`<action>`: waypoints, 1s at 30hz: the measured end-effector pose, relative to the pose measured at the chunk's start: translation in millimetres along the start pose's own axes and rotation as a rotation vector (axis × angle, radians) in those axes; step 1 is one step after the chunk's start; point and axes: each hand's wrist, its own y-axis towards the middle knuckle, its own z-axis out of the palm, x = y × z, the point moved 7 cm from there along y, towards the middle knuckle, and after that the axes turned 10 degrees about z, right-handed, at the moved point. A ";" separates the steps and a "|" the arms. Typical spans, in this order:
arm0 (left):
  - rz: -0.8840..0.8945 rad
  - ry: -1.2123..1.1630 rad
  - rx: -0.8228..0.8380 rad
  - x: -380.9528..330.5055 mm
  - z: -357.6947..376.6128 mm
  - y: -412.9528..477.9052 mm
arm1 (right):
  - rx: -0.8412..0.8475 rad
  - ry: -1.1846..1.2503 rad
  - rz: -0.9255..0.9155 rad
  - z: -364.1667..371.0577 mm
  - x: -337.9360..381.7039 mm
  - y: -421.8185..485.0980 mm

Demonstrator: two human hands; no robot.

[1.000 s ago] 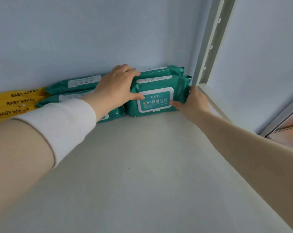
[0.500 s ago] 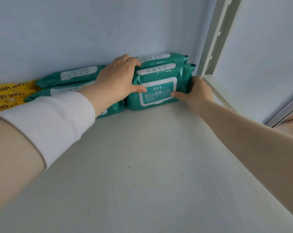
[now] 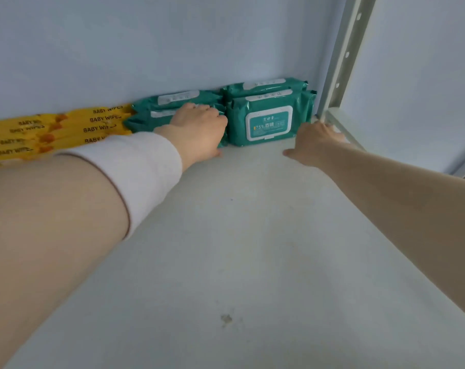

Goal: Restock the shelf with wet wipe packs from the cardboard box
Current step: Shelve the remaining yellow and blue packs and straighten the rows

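The green wipe packs stand at the back right corner of the shelf, beside yellow packs. The left hand lies flat against the left green packs, grip loose. The right hand is spread open, holding nothing, near the post.

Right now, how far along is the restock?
Done: four green wet wipe packs sit at the back of the shelf, two stacks of two, the right stack in the corner beside the upright.
In hand: the left hand lies on the left stack; the right hand is open and holds nothing.
Left: most of the shelf in front is bare. The cardboard box is out of view, so remaining stock is unknown.
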 end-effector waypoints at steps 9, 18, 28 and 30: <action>-0.009 -0.095 0.261 8.2 13.1 -133.8 | 0.206 -0.224 -0.165 -4.2 44.3 -131.5; -0.079 -0.201 0.422 46.4 62.6 -294.4 | 0.264 -0.253 -0.292 29.1 138.3 -261.7; 0.048 -0.174 0.317 -54.4 -0.8 -333.6 | 0.209 -0.187 -0.217 20.6 46.2 -355.1; 0.108 -0.182 0.302 -102.5 -19.0 -329.1 | 0.201 -0.156 -0.177 24.1 -7.2 -380.0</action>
